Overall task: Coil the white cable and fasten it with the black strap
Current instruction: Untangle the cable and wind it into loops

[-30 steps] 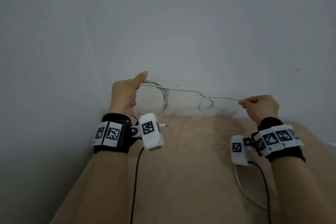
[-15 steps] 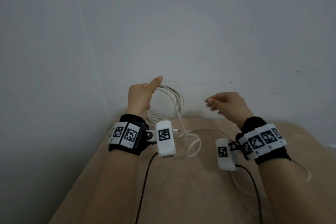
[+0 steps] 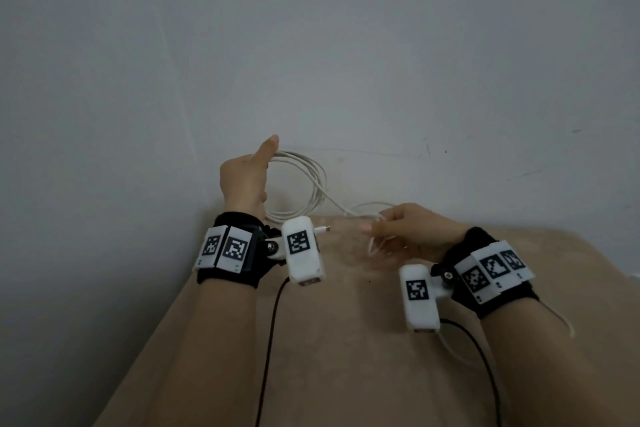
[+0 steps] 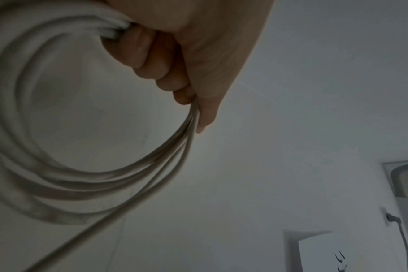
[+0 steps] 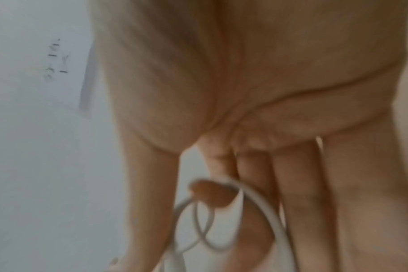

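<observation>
My left hand (image 3: pixel 244 177) is raised near the wall and grips a coil of several turns of white cable (image 3: pixel 313 180), with the thumb pointing up. In the left wrist view the curled fingers (image 4: pixel 151 55) close round the bundle (image 4: pixel 58 184). A connector end (image 3: pixel 323 229) sticks out beside the left wrist. From the coil a loose strand runs down to my right hand (image 3: pixel 405 232), just above the table. There the index finger (image 5: pixel 210 193) hooks a small loop of the cable (image 5: pixel 256 198) while the other fingers stay straight. No black strap is in view.
A beige table (image 3: pixel 346 374) reaches to a plain grey wall (image 3: pixel 311 45), with its left edge close to my left forearm. More white cable (image 3: pixel 562 321) trails past my right forearm. Black camera leads (image 3: pixel 270 340) hang from both wrists.
My right hand let go of the strand it held taut at the right, swung left and down toward the coil, and now hooks a slack loop. The left hand shifted slightly right.
</observation>
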Motion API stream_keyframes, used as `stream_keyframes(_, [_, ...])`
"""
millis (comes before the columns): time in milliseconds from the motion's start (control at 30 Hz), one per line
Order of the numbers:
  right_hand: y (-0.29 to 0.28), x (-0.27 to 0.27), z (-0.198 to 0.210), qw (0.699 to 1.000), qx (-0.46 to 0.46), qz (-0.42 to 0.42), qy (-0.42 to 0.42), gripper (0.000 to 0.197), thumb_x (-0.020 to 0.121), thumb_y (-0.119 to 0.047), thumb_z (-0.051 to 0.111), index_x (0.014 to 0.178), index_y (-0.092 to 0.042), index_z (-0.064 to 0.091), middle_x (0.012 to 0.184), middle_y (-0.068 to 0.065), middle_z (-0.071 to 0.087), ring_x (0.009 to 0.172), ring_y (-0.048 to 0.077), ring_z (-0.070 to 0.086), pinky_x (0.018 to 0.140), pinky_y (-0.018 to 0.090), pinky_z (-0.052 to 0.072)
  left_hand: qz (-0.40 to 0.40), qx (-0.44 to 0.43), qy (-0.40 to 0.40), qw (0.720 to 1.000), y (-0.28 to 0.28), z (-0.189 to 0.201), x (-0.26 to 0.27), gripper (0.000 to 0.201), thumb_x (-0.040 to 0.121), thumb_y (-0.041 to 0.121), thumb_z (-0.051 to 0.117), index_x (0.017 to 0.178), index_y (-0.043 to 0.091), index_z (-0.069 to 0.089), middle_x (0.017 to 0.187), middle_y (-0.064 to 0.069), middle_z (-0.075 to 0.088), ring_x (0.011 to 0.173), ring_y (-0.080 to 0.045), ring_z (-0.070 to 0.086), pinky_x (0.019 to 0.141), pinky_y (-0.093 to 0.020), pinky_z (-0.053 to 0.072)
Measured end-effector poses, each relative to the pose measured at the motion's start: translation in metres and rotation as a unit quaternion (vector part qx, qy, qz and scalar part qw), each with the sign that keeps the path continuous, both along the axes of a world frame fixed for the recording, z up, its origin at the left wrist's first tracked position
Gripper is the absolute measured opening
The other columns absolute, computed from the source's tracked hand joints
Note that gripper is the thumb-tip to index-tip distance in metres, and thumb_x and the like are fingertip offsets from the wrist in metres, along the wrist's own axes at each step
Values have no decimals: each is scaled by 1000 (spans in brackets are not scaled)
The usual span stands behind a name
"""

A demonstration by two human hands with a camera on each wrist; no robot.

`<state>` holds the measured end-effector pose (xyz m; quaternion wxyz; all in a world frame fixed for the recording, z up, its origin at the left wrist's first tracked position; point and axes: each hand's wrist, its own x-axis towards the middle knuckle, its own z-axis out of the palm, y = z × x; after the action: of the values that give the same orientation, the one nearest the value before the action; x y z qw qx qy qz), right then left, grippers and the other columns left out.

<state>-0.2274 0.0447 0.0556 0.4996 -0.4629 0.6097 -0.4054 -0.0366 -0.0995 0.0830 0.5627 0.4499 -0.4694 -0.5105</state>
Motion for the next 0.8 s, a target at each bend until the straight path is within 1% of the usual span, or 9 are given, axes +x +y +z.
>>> stream_keyframes(67, [-3, -10, -2, 993, -39, -89, -59, 30, 78, -16, 73, 59, -10, 50, 63, 9, 56, 56, 18, 58, 67, 35, 59, 15, 7, 1, 1000, -4, -1, 7, 43, 73, 44, 77, 67, 15, 46, 59, 0, 29, 45, -15, 23, 40, -19, 20])
stream_keyframes(133, [-4, -17, -2, 987, -54, -123, -92, 29, 79, -10, 73, 63, -12, 49, 59, 5, 48, 51, 14, 50, 55, 28, 55, 19, 12, 5, 1000, -6, -3, 12, 41, 73, 44, 77, 67, 15, 48, 58, 1, 31, 44, -14, 23, 39, -18, 20])
stream_keyframes(200, [-3, -18, 1, 983, -65, -146, -93, 19, 77, -5, 74, 84, -9, 56, 66, 6, 54, 51, 14, 49, 51, 24, 50, 17, 13, 11, 1000, -6, -4, 12, 39, 73, 43, 77, 71, 14, 51, 59, 1, 32, 44, -14, 23, 38, -17, 20])
stream_keyframes(267, [-4, -24, 0, 974, -85, -189, -88, 38, 74, -3, 77, 105, -5, 55, 73, 9, 58, 56, 15, 50, 53, 24, 48, 16, 8, 9, 1000, -6, -4, 10, 38, 73, 43, 77, 76, 15, 51, 60, 0, 31, 46, -14, 22, 38, -17, 19])
stream_keyframes(367, [-4, -29, 0, 964, -111, -241, 0, 43, 67, -5, 83, 103, -3, 59, 76, 7, 55, 61, 14, 49, 56, 24, 45, 17, -3, -4, 1000, -7, -5, 9, 38, 73, 42, 77, 79, 15, 51, 61, -1, 30, 47, -15, 22, 37, -17, 18])
stream_keyframes(467, [-5, -31, -3, 949, -142, -265, 93, 30, 64, -6, 86, 74, -9, 58, 61, 1, 48, 55, 14, 46, 54, 24, 44, 14, -3, -9, 1000, -7, -7, 7, 38, 73, 41, 77, 80, 15, 51, 62, -1, 31, 46, -15, 22, 37, -16, 19])
stream_keyframes(567, [-8, -29, -6, 922, -188, -289, 178, 43, 65, -13, 86, 57, -15, 43, 52, -1, 41, 53, 16, 42, 58, 30, 47, 13, 7, -2, 1000, -7, -7, 8, 38, 72, 42, 78, 79, 16, 51, 61, 0, 29, 46, -15, 21, 37, -17, 18])
stream_keyframes(700, [-10, -25, -3, 863, -239, -287, 341, 41, 71, -25, 82, 58, -19, 43, 53, -4, 44, 52, 15, 41, 56, 26, 37, 17, 19, 7, 1000, -7, -7, 11, 39, 72, 43, 78, 76, 16, 51, 60, 1, 29, 46, -14, 21, 37, -17, 19])
stream_keyframes(800, [-7, -24, -1, 841, -220, -270, 413, 34, 79, -36, 74, 68, -23, 46, 62, -8, 50, 65, 17, 49, 59, 30, 39, 18, 24, 15, 999, -5, -5, 11, 39, 73, 42, 78, 69, 14, 51, 60, 1, 30, 45, -14, 22, 37, -17, 19])
